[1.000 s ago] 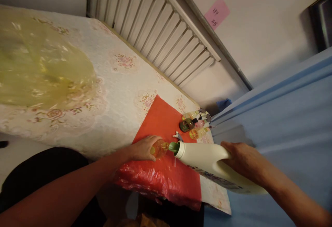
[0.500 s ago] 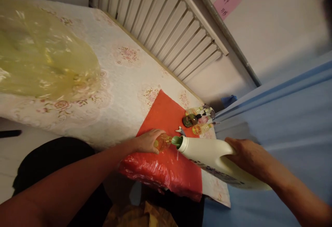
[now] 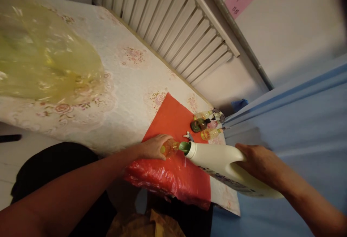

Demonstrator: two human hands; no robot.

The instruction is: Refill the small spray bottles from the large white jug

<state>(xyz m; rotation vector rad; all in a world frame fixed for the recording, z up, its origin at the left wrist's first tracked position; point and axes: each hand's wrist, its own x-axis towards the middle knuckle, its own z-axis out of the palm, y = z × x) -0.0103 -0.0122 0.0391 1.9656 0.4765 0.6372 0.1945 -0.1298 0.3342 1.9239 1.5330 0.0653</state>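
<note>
My left hand (image 3: 153,146) is wrapped round a small clear bottle (image 3: 170,148) with yellowish liquid, standing on a red plastic sheet (image 3: 173,179). My right hand (image 3: 257,164) grips the handle of a large cream jug (image 3: 227,166), tilted so its green spout (image 3: 183,146) sits at the small bottle's mouth. A thin thread of liquid hangs below the spout. A small pump top (image 3: 188,136) lies on the red sheet just beyond the spout.
Several small bottles (image 3: 207,125) lie grouped at the red sheet's far corner. A flowered tablecloth (image 3: 127,96) covers the table, with a yellow-green plastic bag (image 3: 40,60) at the left. A radiator (image 3: 173,27) runs behind, and blue cloth (image 3: 298,121) fills the right.
The view has shifted slightly since a second ago. Both hands keep their holds, and the jug stays tilted at the small bottle's mouth.
</note>
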